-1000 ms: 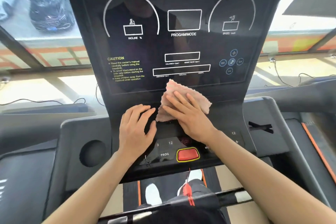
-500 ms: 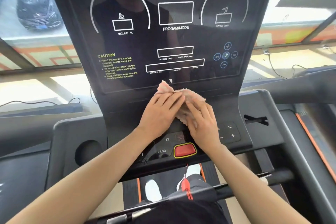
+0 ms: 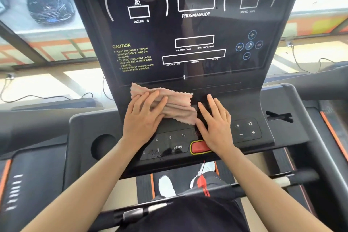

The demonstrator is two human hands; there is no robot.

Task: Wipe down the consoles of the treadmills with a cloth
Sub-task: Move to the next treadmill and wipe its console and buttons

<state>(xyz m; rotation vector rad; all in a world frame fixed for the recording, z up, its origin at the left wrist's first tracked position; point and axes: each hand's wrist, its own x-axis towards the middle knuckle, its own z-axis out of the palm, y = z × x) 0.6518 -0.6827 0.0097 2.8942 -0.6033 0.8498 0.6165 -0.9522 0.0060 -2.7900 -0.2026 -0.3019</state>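
- Cloth [image 3: 177, 100], pink and crumpled, lay on the console [image 3: 244, 100] ledge just below the dark screen [image 3: 188, 30], at the frame's centre.
- I saw my left hand [image 3: 143, 118] pressing flat on the cloth's left half, fingers straight and slightly apart.
- My right hand [image 3: 214, 126] rested flat on the console just right of the cloth, fingers spread, gripping nothing.
- Its heel covered part of the red button [image 3: 197, 147].
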